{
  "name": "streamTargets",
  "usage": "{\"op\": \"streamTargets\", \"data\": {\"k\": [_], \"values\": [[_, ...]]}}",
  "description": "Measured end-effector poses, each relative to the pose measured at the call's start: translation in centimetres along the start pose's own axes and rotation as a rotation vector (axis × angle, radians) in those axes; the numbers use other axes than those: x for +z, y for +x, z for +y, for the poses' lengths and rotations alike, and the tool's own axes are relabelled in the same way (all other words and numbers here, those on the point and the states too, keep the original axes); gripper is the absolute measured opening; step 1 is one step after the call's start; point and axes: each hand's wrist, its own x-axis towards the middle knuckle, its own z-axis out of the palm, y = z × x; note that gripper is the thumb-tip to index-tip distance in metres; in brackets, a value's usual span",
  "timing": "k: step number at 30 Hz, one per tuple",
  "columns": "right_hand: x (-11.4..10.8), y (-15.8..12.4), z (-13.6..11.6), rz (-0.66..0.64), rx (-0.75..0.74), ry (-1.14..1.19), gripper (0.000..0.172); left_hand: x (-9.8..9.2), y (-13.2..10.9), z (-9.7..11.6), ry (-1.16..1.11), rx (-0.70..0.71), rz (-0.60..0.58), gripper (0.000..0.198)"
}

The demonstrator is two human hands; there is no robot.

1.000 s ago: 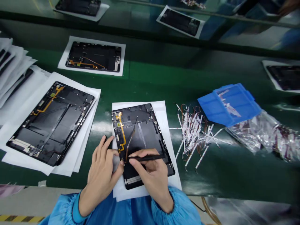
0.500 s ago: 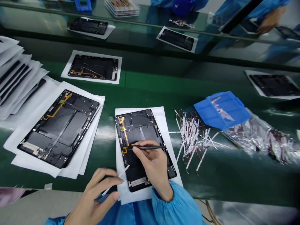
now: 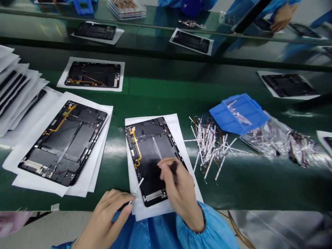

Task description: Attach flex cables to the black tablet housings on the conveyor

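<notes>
Black rectangular tablet shell point(image 3: 145, 152), one; located at the near middle of the green bench point(image 3: 160, 93), inner face up, on loose white paper sheets point(image 3: 173, 126). The sheets presumably guard its finish and let it be turned without scraping.

Orientation: long axis runs near to far, slanted, the far end leaning left and the near end right. A thin orange flat cable point(image 3: 139, 154) follows the left long edge from the far corner; pale flat bars point(image 3: 155, 196) lie along the near short edge.

Left hand point(image 3: 107, 214): at the shell's near left corner, fingers loosely curled, thumb and fingertips drawn together on a narrow white strip point(image 3: 139, 185). The strip's far end reaches the shell's left edge; the fingertip hold seems meant to leave most of its length free.

Right hand point(image 3: 180, 188): over the shell's right half, fingers closed pen-fashion around a dark slender tool point(image 3: 174, 168), a grip likely chosen for fine control. The tool's tip cannot be made out.

Adjacent, right: tangled heap of white and brown strips point(image 3: 207, 141), probably kept within the right hand's reach; beyond it, a translucent blue plastic tray point(image 3: 240, 114).

Adjacent, left: second black tablet shell point(image 3: 62, 138), on its own sheets, its far end leaning right.
</notes>
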Motion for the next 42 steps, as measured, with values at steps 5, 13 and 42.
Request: {"op": "streamTargets", "data": {"k": [5,13,42], "values": [[0.7,-1.3,-0.7,-0.359,-0.059,-0.377,0.015,0.5,0.8,0.1,0.087,0.046,0.035,0.027],[2.4,-2.4,0.6,-0.205,-0.08,-0.083,0.011,1.3,0.4,-0.1,0.026,-0.072,0.047,0.024],[-0.5,-3.2,1.1,-0.262,-0.118,0.355,0.012,2.7,2.3,3.3,-0.5,-0.319,0.105,0.033]]}}
